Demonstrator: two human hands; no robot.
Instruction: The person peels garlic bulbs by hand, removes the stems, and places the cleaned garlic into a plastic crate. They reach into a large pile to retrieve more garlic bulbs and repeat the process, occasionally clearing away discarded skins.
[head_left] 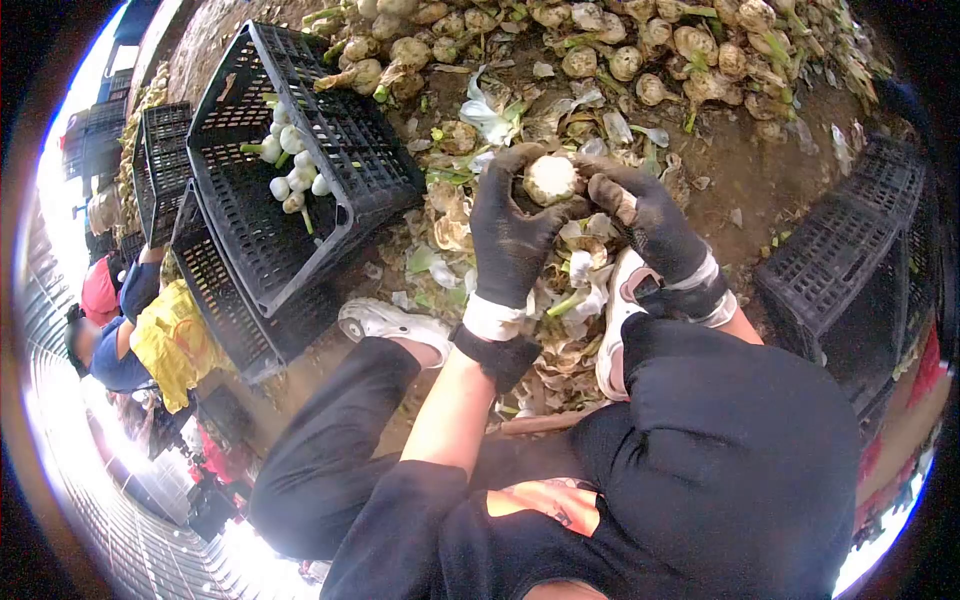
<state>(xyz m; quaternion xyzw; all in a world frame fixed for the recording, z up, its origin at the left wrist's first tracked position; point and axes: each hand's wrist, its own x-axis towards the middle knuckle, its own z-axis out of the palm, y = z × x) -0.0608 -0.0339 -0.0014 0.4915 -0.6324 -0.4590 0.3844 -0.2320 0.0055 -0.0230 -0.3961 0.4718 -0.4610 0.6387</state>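
Note:
Between my gloved hands is a garlic bulb point(552, 181), its pale, flat face turned up and its sides browner. The fingers and thumb of my left hand point(508, 225) curl around it from the left. From the other side, the bent fingers of my right hand point(655, 215) press against the bulb's right edge. Both hands wear dark, dirt-stained gloves with white cuffs showing at the wrists. Loose garlic skins point(575, 265) and leaf scraps lie on the ground under and around the hands.
A black plastic crate point(335, 215), tipped toward me at the left, holds several white garlic bulbs point(293, 170). A large heap of untrimmed garlic point(690, 50) spreads across the back. More black crates point(840, 240) stand at the right. Another person point(120, 320) is at the far left.

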